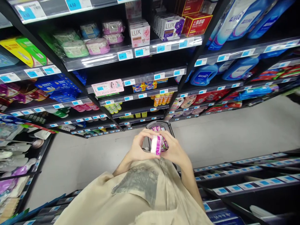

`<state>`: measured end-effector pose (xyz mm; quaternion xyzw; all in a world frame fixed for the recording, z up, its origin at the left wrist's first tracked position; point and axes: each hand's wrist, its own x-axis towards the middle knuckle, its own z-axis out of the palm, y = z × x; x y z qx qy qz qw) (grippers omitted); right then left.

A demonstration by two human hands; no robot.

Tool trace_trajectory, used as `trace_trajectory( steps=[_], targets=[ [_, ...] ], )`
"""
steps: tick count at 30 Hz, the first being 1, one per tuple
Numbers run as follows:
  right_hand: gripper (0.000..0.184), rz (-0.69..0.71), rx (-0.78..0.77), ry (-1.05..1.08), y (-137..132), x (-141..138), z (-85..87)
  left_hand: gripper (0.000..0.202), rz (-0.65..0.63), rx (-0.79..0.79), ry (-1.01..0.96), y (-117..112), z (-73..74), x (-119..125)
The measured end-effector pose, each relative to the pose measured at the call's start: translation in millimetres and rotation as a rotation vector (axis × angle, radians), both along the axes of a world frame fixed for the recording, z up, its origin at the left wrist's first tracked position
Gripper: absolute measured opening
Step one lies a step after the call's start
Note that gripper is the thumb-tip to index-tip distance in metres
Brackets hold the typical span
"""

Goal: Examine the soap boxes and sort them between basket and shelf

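Observation:
Between my two hands, in front of my body, is a small white box with a purple side (156,145), much like a boxed bar of soap. My left hand (140,144) grips its left side, thumb below and fingers above. On the right side my right hand (172,147) closes round the same box. Just beyond and below my hands stands a grey basket (161,123) with several purple-and-white packs (157,128) in it. My hands hide part of the basket.
Shelves ahead carry LUX soap boxes (140,33), red boxes (197,24), wrapped pastel soap dishes (75,48) and blue detergent bottles (203,75). Another rack (21,156) stands at the left. Behind me at lower right is a further shelf (255,184). Grey floor (225,128) runs along the aisle.

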<state>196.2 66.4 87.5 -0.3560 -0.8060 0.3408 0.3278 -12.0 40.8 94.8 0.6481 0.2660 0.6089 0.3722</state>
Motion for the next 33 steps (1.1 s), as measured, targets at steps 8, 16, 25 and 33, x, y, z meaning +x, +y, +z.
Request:
trace_trajectory(
  steps=[8,16,25,33],
  targets=[
    [0.067,0.069,0.001,0.338,0,13,9.1,0.111,-0.017,0.116,0.252,4,10.6,7],
    [0.068,-0.037,-0.136,0.699,-11,10,20.5,0.092,-0.016,-0.040,0.185,-2,3.3,7],
    [0.073,0.029,-0.255,0.771,-8,-2,25.4,0.093,-0.067,-0.043,-0.126,4,-14.4,13],
    [0.074,0.066,-0.260,0.767,-9,-3,24.1,0.090,-0.004,-0.058,-0.170,4,-17.0,14]
  ],
)
